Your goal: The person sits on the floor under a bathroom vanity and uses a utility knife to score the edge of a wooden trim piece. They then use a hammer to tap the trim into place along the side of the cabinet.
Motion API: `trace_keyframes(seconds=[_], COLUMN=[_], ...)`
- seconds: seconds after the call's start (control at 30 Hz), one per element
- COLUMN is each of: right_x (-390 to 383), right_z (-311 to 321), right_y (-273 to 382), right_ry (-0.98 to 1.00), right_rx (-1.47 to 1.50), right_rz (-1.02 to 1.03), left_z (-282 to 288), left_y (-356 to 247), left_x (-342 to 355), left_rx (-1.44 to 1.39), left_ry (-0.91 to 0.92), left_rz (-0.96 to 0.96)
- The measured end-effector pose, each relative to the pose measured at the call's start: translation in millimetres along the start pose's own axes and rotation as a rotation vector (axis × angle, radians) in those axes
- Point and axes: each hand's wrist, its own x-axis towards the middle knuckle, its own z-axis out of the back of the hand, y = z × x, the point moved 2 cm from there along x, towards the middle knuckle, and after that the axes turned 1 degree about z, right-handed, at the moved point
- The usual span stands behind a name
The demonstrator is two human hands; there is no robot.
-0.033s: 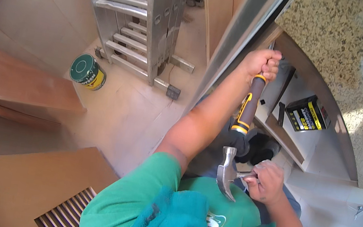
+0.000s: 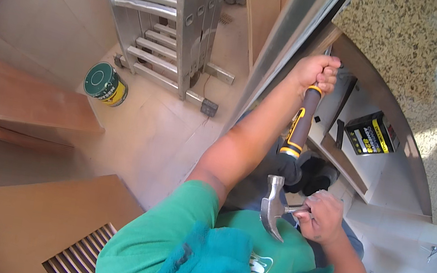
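My left hand (image 2: 318, 72) reaches forward, closed round the far end of a long tool with a grey-and-yellow grip (image 2: 304, 116). Its black near end (image 2: 289, 169) points back toward me. A thin metal shaft (image 2: 328, 50) shows beyond that fist, by the wooden edge under the countertop; how it joins the tool is hidden. Close to my body, my right hand (image 2: 322, 215) is wrapped round the handle of a claw hammer (image 2: 272, 208). The hammer's striking face lies just below the tool's black end, its claw curving toward my green shirt; whether they touch I cannot tell.
A speckled stone countertop (image 2: 399, 45) curves along the right, above a shelf with a black-and-yellow box (image 2: 372, 134). An aluminium ladder (image 2: 181, 28) stands at far left, beside a green-lidded bucket (image 2: 102, 82). Wood panels (image 2: 34, 216) lie at left. A metal-edged frame (image 2: 287, 44) runs beside my left arm.
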Motion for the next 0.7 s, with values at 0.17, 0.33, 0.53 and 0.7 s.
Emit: trace_keyframes(seconds=[0.17,0.33,0.53,0.7], right_x=[1.3,8.1,2.9,-1.7], right_z=[-2.3,1.5,-11.1,-8.4], right_y=[0.5,14.7,8.5,19.7], right_ry=[0.007,0.072,-0.005,0.052], right_rx=[-0.02,0.016,0.088,0.043], right_rz=[0.019,0.054,-0.209,-0.056], left_z=[-5.1,-2.3,-1.6,-2.1], left_y=[-4.1,-4.6,-3.9,-2.1], left_x=[2.7,3.6,5.7,3.8], left_rx=[0.022,-0.016,0.0,0.004], left_ry=[-0.024,0.016,-0.001,-0.021], left_rz=[0.005,0.011,0.007,0.012])
